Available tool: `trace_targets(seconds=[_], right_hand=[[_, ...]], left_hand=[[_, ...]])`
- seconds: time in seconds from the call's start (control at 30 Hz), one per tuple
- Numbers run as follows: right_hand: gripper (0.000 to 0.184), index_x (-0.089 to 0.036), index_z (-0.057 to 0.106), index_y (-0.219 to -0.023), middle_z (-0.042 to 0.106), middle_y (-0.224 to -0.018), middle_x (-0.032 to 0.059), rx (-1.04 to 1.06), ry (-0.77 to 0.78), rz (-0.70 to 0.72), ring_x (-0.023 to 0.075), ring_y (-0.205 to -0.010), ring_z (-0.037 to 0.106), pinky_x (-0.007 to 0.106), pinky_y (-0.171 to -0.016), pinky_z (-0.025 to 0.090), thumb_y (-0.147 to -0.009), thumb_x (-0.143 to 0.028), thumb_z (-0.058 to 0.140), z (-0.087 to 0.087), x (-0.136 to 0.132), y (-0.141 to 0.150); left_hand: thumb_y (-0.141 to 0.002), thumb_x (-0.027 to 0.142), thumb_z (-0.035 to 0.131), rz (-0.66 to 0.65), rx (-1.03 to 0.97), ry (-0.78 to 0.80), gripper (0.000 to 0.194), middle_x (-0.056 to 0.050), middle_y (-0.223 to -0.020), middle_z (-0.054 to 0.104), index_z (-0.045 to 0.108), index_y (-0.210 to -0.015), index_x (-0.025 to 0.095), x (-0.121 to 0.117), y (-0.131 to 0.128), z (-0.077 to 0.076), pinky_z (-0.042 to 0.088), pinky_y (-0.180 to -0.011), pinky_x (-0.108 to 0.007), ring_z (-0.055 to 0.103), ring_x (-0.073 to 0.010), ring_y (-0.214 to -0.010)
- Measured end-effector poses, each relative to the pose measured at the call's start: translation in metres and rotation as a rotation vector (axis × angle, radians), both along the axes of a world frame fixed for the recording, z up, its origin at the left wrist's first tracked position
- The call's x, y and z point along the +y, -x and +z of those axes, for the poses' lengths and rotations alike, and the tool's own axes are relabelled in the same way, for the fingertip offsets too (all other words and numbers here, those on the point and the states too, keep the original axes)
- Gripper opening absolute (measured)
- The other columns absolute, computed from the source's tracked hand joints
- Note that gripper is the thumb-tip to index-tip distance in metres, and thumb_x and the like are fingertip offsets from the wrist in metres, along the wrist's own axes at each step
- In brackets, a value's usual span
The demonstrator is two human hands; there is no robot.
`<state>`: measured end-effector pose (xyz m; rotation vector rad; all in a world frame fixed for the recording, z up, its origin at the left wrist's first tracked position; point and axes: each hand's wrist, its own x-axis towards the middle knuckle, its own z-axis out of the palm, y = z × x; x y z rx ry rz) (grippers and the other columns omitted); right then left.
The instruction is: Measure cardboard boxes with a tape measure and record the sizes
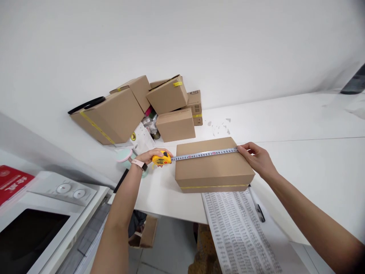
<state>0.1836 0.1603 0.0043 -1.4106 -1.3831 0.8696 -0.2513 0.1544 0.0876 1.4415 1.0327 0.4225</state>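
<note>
A closed cardboard box (pixel 211 166) with yellow tape along its front lies on the white table (pixel 162 194). Stretched across its top is the silver blade of a yellow tape measure (pixel 161 158). My left hand (pixel 149 156), with a band on the wrist, is wrapped round the tape measure's case just off the box's left end. At the right edge of the box, my right hand (pixel 255 156) pinches the blade's end between thumb and fingers. Printed sheets (pixel 230 224) lie partly under the box, with a dark pen (pixel 260 213) on their right.
Several cardboard boxes (pixel 175 125) are stacked against the wall at the back left. A mint-green object (pixel 124 155) stands behind my left wrist. To the left is a white microwave (pixel 45 217); an open carton (pixel 148 231) sits below the table.
</note>
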Motion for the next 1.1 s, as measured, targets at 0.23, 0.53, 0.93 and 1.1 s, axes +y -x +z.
trace_targets(seconds=[0.23,0.53,0.93,1.1], right_hand=[[0.036,-0.023,0.066,-0.080,0.070,-0.092,0.0037,0.026,-0.013,0.002,0.0180,-0.076,0.057,0.029,-0.063,0.046,-0.086,-0.059,0.062,-0.007,0.000,-0.002],[0.029,-0.023,0.070,-0.086,0.071,-0.117,0.0051,0.098,-0.036,0.046,0.0201,-0.084,0.060,0.034,-0.072,0.050,-0.082,-0.052,0.068,-0.014,0.006,-0.009],[0.028,-0.023,0.070,-0.086,0.072,-0.109,0.0058,0.047,-0.040,0.045,0.0202,-0.082,0.060,0.036,-0.072,0.050,-0.081,-0.050,0.068,-0.009,0.006,-0.008],[0.024,-0.024,0.069,-0.086,0.072,-0.109,0.0038,0.052,-0.037,0.047,0.0186,-0.081,0.059,0.034,-0.072,0.049,-0.081,-0.047,0.068,-0.008,0.006,-0.007]], left_hand=[[-0.077,0.036,0.063,0.002,-0.006,-0.005,0.045,-0.014,-0.096,0.072,0.070,-0.114,0.011,-0.001,-0.002,0.002,0.053,-0.058,-0.025,0.066,-0.0198,-0.072],[-0.075,0.039,0.064,-0.010,0.014,0.003,0.049,-0.013,-0.098,0.072,0.069,-0.116,0.012,0.000,-0.005,0.004,0.051,-0.056,-0.023,0.065,-0.0211,-0.074],[-0.073,0.040,0.065,0.002,0.024,0.033,0.052,-0.014,-0.095,0.071,0.069,-0.115,0.010,0.001,-0.009,0.008,0.051,-0.056,-0.025,0.064,-0.0209,-0.073],[-0.070,0.039,0.065,0.039,0.028,0.010,0.052,-0.015,-0.095,0.071,0.069,-0.112,0.009,0.001,-0.008,0.003,0.050,-0.053,-0.024,0.064,-0.0207,-0.071]])
